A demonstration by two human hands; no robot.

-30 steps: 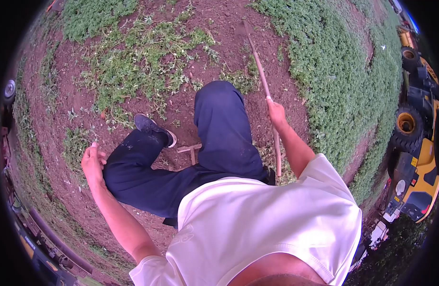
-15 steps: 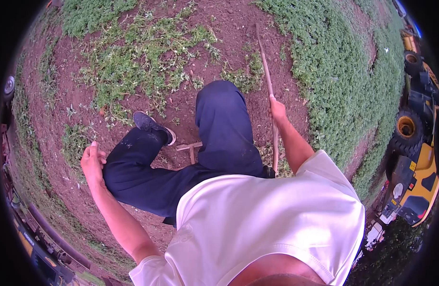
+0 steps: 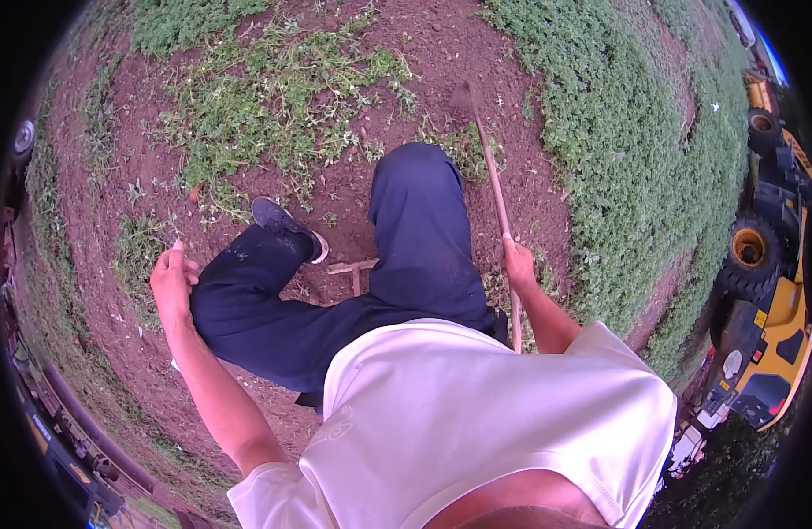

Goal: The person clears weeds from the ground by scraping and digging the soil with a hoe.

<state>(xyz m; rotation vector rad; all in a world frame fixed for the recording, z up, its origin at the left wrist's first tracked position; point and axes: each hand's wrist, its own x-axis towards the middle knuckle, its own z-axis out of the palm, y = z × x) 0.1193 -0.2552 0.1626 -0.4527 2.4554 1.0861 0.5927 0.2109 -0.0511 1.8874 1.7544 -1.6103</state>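
My right hand point(image 3: 519, 263) is wrapped round the wooden handle of a hoe point(image 3: 489, 163). The handle runs up and away from me, and its dark blade end rests at the bare soil beyond my knee. Beside my bent left knee, my left hand point(image 3: 171, 280) hangs with its fingers loosely bent and apart, holding nothing. Low weeds point(image 3: 140, 249) grow on the ground just past that hand. Between my legs shows part of a small wooden frame point(image 3: 355, 269), mostly hidden by my trousers.
Pulled or cut greens point(image 3: 265, 106) lie scattered on the brown soil ahead. A dense green plant bed point(image 3: 644, 167) stretches along the right. Yellow wheeled machinery point(image 3: 758, 291) stands at the far right, and more vehicles point(image 3: 62, 441) line the left edge.
The right hand has drawn back and down toward my body, bringing the hoe with it; its blade end now shows nearer to me. The left hand has hardly moved.
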